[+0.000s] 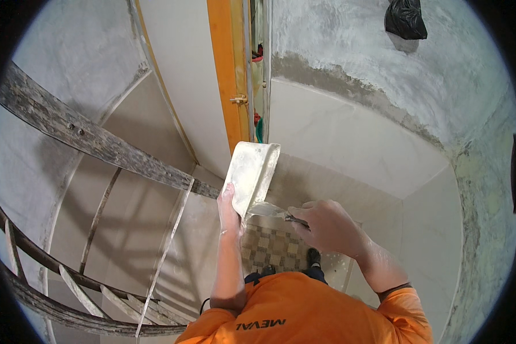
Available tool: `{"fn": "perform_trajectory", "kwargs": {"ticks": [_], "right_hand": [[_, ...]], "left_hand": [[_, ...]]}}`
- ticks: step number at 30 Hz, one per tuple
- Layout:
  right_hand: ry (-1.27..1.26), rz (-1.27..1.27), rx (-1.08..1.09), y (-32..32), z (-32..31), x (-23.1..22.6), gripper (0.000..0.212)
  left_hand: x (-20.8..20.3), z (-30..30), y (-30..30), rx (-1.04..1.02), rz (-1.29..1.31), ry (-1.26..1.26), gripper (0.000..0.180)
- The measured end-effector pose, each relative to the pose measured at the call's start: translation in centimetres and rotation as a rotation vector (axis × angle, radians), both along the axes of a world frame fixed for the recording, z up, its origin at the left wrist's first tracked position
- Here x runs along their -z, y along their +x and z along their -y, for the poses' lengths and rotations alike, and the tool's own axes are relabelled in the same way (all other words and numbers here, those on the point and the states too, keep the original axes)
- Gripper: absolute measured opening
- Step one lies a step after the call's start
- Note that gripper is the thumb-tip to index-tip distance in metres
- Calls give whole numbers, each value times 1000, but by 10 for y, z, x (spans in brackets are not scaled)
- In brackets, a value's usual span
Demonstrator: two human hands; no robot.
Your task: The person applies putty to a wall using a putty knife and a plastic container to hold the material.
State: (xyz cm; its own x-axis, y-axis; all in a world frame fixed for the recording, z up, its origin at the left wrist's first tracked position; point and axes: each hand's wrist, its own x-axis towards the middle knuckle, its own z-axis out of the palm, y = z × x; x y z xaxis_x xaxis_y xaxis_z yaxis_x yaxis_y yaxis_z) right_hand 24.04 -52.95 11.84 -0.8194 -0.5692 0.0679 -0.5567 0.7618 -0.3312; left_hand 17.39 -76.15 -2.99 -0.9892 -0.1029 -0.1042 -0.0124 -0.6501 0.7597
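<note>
My left hand (229,207) is closed on the side of a whitish, plaster-smeared oblong pan (247,172), which is held tilted out in front of me. A putty knife (268,210) with a flat, wide blade and dark handle is gripped in my right hand (327,222). Its blade lies at the near right corner of the pan, apparently touching it. Pale residue coats both hands and forearms. What lies inside the pan cannot be made out from this angle.
A worn wooden ladder (92,137) leans along the left side. Ahead is a white door with an orange frame (226,69), slightly ajar. Walls are part tiled, part skimmed plaster (338,34). A black plastic bag (406,20) hangs upper right. Checkered flooring (275,243) lies around my shoes.
</note>
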Motion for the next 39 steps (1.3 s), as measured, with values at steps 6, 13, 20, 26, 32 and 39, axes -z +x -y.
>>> {"fn": "perform_trajectory", "kwargs": {"ticks": [6,13,20,26,32,39], "right_hand": [[7,150,-35,-25,-4,-21,25],[-75,184,7,-25,0,-37,21],[-54,401,-26,-57,-20,34,27],[-13,769,134,-67,-42,82,26],[-286,990,304,-66,-56,92,26],[-959,1165,477,-67,-106,120,19]], "left_hand": [[-15,-8,5,53,75,91,63],[-19,-9,6,60,79,143,62],[17,-21,-18,209,385,51,62],[58,-41,-14,333,654,-57,54],[68,-34,-15,351,645,-102,63],[21,-41,-14,302,517,44,62]]}}
